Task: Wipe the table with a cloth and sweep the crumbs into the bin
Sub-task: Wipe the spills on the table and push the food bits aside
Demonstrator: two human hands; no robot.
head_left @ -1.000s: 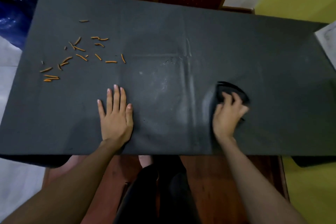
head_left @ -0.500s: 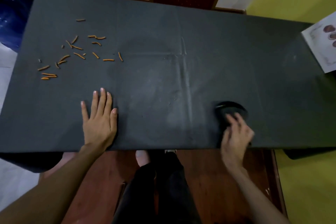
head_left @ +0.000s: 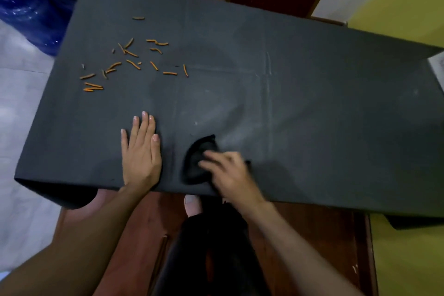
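A dark grey covered table (head_left: 312, 103) fills the view. Several orange crumb sticks (head_left: 129, 60) lie scattered on its far left part. My left hand (head_left: 141, 151) rests flat on the table near the front edge, fingers straight. A black cloth (head_left: 195, 161) lies bunched near the front edge, just right of that hand. My right hand (head_left: 228, 173), blurred, holds the cloth's right side with curled fingers and presses it to the table. No bin is in view.
A dark blue plastic bag (head_left: 31, 7) sits on the floor beyond the table's left corner. My dark-clothed legs and a bare foot (head_left: 192, 206) stand on a red-brown floor (head_left: 312, 235) below the front edge. A yellow surface (head_left: 396, 259) lies at the right.
My right hand has slid the cloth leftward along the front edge, from right of the table's centre crease to close beside my left hand. The left hand stays flat on the table.
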